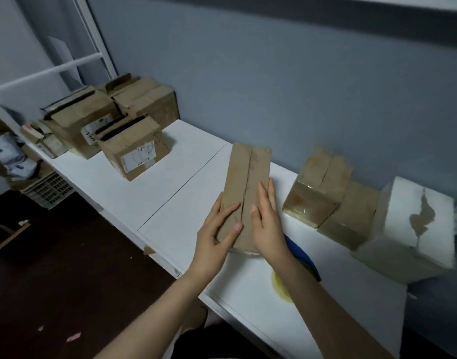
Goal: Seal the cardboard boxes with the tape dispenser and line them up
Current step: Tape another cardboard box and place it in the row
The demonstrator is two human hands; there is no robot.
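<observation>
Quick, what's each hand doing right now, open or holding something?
Left hand: open, fingers straight, pressing the left flap of the long cardboard box.
Right hand: open, flat on its right flap.

Right forearm (315, 296) hides most of a blue object (307, 261).

Blue-grey wall (274, 73), white table (170, 198), dark floor (53, 281), white metal frame (48, 71), plastic crate (47, 190)
</observation>
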